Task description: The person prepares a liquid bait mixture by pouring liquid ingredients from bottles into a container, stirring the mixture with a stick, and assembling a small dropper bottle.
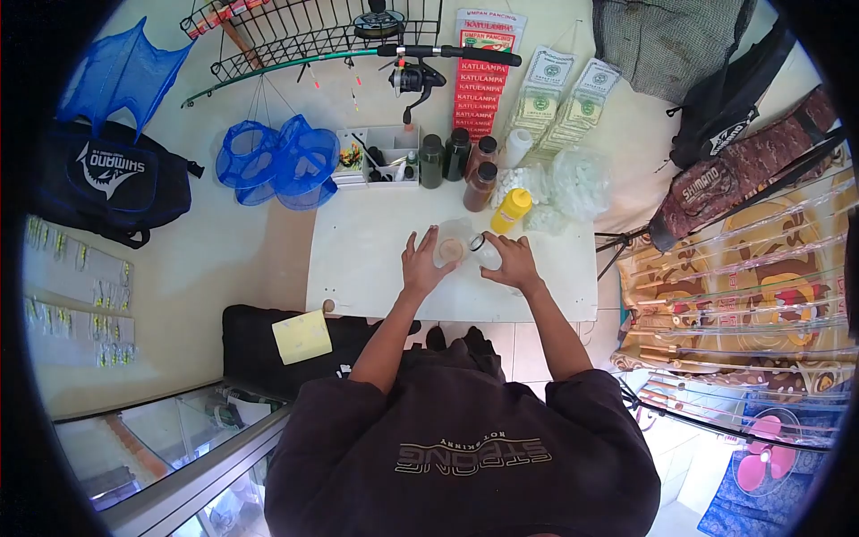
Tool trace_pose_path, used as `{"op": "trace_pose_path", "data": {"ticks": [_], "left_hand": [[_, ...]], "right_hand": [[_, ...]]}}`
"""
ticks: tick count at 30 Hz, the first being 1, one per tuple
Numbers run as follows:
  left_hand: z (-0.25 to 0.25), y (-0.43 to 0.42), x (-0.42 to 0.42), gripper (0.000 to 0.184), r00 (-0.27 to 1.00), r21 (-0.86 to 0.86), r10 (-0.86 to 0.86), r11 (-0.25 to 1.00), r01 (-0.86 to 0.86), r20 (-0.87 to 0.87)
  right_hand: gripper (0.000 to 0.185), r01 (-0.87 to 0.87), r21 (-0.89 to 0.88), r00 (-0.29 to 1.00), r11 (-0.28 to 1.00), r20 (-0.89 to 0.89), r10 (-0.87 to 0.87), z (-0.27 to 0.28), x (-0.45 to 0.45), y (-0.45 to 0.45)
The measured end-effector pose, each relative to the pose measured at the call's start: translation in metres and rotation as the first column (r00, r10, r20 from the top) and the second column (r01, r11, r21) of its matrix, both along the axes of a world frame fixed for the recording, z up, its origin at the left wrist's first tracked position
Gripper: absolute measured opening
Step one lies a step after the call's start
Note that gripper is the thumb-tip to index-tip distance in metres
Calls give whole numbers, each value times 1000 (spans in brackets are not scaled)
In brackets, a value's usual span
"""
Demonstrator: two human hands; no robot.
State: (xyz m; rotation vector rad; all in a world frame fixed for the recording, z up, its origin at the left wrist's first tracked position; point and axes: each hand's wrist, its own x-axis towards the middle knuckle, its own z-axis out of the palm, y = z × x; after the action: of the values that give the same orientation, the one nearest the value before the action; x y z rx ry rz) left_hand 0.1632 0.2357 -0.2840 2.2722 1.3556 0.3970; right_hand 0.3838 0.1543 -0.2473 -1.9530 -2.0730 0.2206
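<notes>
Over the white table (376, 259), my left hand (422, 266) is closed round the side of a translucent plastic cup (455, 234). Something pale brown shows at the cup's bottom. My right hand (514, 263) grips a small clear bottle (489, 257), its dark-ringed mouth tilted toward the cup. Whether the bottle touches the cup I cannot tell, nor what is inside it. Just beyond my right hand stands a yellow squeeze bottle (511, 212). Behind it are brown-filled bottles (480, 186), dark bottles (430, 161) and a white bottle (515, 148).
A clear plastic bag (580, 183) with white pieces lies at the table's back right. At the back left sits a white organizer box (380, 179). A fishing rod with a reel (416, 80) hangs above. Left of my body, a yellow paper (302, 337) rests on a black case (246, 345).
</notes>
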Motion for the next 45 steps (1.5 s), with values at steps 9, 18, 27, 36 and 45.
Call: {"op": "trace_pose_path", "data": {"ticks": [9, 18, 27, 36, 45], "left_hand": [[0, -1, 0, 103, 1000, -27, 7, 1000, -6, 7], [-1, -1, 1, 103, 1000, -34, 10, 999, -10, -9], [0, -1, 1, 102, 1000, -26, 10, 1000, -10, 0], [2, -2, 1, 103, 1000, -48, 18, 999, -19, -21], [0, -2, 1, 104, 1000, -44, 19, 999, -19, 4]], "right_hand": [[83, 0, -80, 1000, 997, 30, 2, 9, 0, 0], [84, 3, -119, 999, 993, 42, 2, 8, 1, 0], [87, 0, -86, 999, 996, 50, 5, 0, 4, 2], [86, -6, -81, 997, 997, 72, 12, 3, 4, 2], [85, 1, -129, 997, 992, 82, 10, 9, 3, 2]]}}
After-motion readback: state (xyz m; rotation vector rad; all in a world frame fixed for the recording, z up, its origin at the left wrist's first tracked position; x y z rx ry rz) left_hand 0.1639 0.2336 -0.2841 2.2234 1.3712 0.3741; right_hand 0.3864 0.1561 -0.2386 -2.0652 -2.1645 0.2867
